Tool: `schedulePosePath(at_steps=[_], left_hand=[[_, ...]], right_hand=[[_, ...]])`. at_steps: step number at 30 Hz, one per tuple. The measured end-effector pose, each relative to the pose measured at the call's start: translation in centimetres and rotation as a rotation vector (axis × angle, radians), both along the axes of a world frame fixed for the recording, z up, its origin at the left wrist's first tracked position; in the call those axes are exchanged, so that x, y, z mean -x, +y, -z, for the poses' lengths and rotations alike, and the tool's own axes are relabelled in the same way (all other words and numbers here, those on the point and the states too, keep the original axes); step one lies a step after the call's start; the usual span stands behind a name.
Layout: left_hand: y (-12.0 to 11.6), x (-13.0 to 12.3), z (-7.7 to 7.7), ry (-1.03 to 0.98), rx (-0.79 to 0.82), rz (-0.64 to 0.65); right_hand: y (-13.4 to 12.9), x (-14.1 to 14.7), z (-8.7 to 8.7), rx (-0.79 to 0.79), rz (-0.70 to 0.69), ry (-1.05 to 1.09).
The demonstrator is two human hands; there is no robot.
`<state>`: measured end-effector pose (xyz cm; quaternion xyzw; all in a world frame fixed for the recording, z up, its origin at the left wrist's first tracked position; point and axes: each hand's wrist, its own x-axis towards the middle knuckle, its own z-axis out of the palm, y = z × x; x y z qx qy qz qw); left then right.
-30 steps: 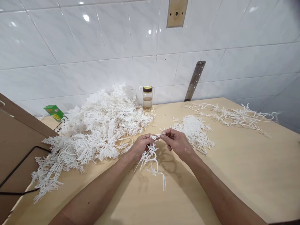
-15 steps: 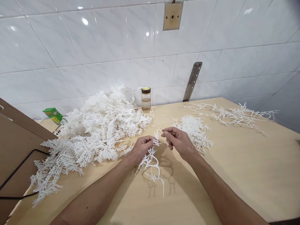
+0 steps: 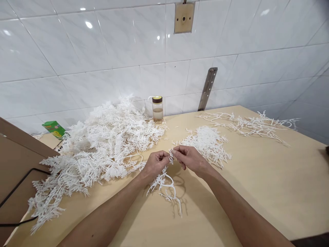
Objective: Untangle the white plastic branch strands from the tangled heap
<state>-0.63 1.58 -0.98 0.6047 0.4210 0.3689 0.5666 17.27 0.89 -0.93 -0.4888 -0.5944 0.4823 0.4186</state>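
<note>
Closed around a white plastic foliage branch (image 3: 169, 187), my left hand (image 3: 156, 165) is above the middle of the table. The branch's thin curling stems hang below that hand. A small feathery tip (image 3: 171, 156) sticks out between my two hands. My right hand (image 3: 190, 158) pinches at this tip with thumb and forefinger, its other fingers curled. Just behind my right hand lies a low pile of short white sprigs (image 3: 209, 142). To the left of my left hand spreads a big heap of white foliage branches (image 3: 108, 140).
Bare white stems (image 3: 253, 125) lie at the back right of the table (image 3: 269, 181). A lidded bottle (image 3: 157, 110) stands near the tiled wall. At the left are a green box (image 3: 53, 129), a brown panel (image 3: 20, 168) and a black cable (image 3: 19, 185). A metal bracket (image 3: 207, 89) leans on the wall.
My right hand has moved left and slightly down, from apart to the feathery tip at my left hand. The view has shifted slightly.
</note>
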Motion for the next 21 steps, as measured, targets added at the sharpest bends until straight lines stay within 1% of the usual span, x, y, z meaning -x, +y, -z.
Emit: schedulePosePath(at_steps=[3, 8, 16, 19, 21], left_hand=[[0.1, 0.0, 0.2, 0.018, 0.005, 0.009], [0.0, -0.2, 0.3, -0.020, 0.016, -0.011], [-0.2, -0.3, 0.1, -0.059, 0.062, -0.019], [0.0, -0.1, 0.4, -0.064, 0.005, -0.046], [0.1, 0.0, 0.7, -0.025, -0.078, -0.078]], right_hand=[[0.1, 0.2, 0.3, -0.004, 0.047, -0.006], [0.1, 0.2, 0.5, 0.005, 0.103, -0.030], [-0.3, 0.4, -0.4, -0.083, 0.112, -0.010], [-0.5, 0.5, -0.7, -0.097, 0.103, -0.016], [-0.5, 0.4, -0.9, -0.056, 0.099, 0.011]])
